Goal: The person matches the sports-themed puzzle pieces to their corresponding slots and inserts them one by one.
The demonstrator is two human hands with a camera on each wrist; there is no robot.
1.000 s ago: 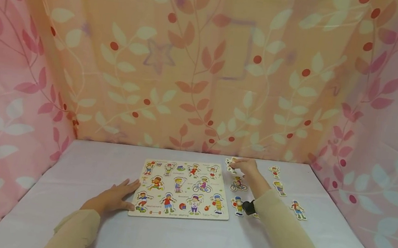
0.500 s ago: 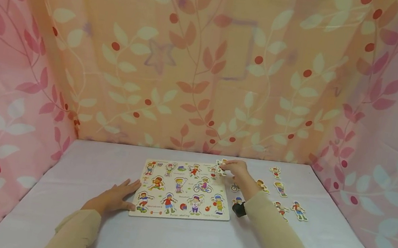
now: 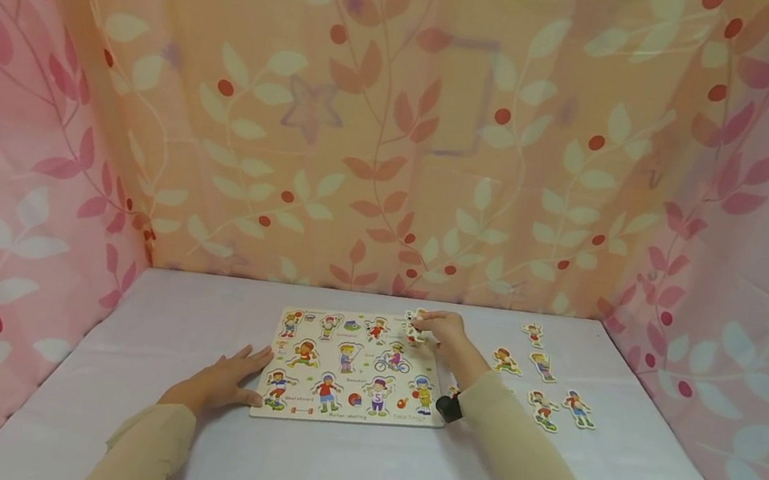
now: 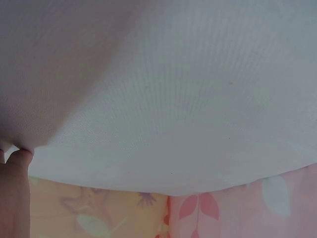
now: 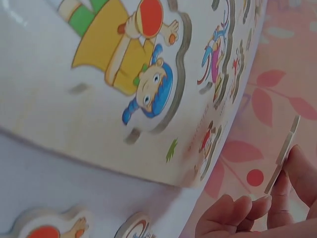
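A wooden puzzle board (image 3: 306, 416) printed with children playing sports lies on the table. My left hand (image 3: 220, 377) rests beside it, fingers extended and thumb and fingertips at its left edge; in the left wrist view only some of that hand's fingers (image 4: 17, 183) show. Above the board's top right corner, my right hand (image 3: 444, 329) pinches a puzzle piece (image 3: 412, 321), a pale cut-out figure with a black-and-white ball. From the right wrist view, the piece (image 5: 285, 153) appears edge-on between thumb and fingers, and the board's recesses (image 5: 181, 74) show nearby.
Several loose puzzle pieces lie right of the board, among them a running figure (image 3: 505, 361), a golfer-like figure (image 3: 543, 366) and one in a blue cap (image 3: 578, 409). Others are partly hidden by my right arm. Flowered curtains (image 3: 396, 152) enclose the white table (image 3: 324, 475).
My right hand has carried the pinched puzzle piece leftward from the table beside the board to above its top right corner. The left hand has stayed at the board's left edge.
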